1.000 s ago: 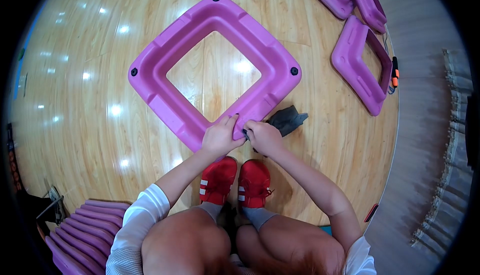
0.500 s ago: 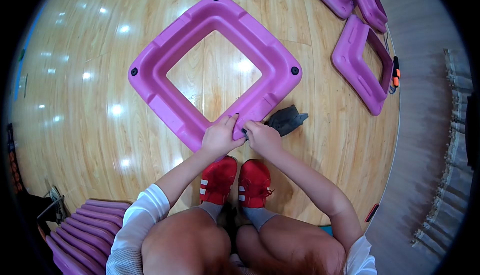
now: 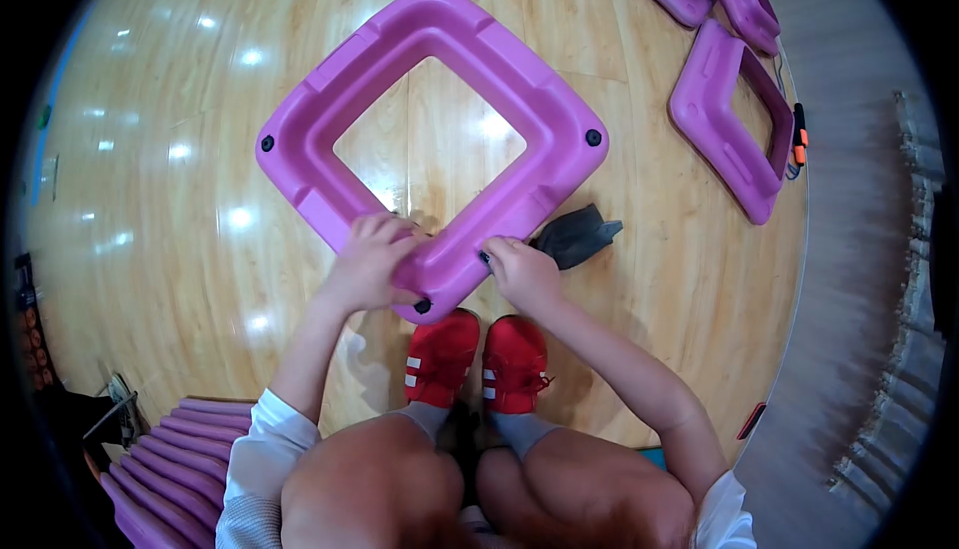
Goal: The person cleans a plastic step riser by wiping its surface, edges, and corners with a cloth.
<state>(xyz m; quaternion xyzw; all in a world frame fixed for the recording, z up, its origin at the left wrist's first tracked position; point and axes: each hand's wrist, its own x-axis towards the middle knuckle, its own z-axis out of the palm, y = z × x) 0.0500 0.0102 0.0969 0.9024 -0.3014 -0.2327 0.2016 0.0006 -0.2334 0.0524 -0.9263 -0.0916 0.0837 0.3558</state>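
Observation:
A purple plastic frame (image 3: 499, 49), square with rounded corners, lies on the floor with a corner toward me. Black round plugs sit in its corners, one of them the near plug (image 3: 423, 305). My left hand (image 3: 368, 267) lies across the near left side, fingers bent over the rail and thumb at that plug. Beside the near right side, my right hand (image 3: 526, 275) is closed in a pinch on a small black piece (image 3: 485, 257), mostly hidden by the fingers. A dark grey bag-like item (image 3: 577, 237) lies just past my right hand.
More purple frames (image 3: 727, 119) lie at the upper right, by an orange-and-black tool (image 3: 800, 134). Several purple parts (image 3: 185, 454) are stacked at the lower left. My red shoes (image 3: 442, 359) stand close to the near corner. A curtain (image 3: 879, 349) hangs along the right.
My left hand has moved left and off the spot beside my right hand, uncovering the near corner plug. The right hand stays pinched at nearly the same place.

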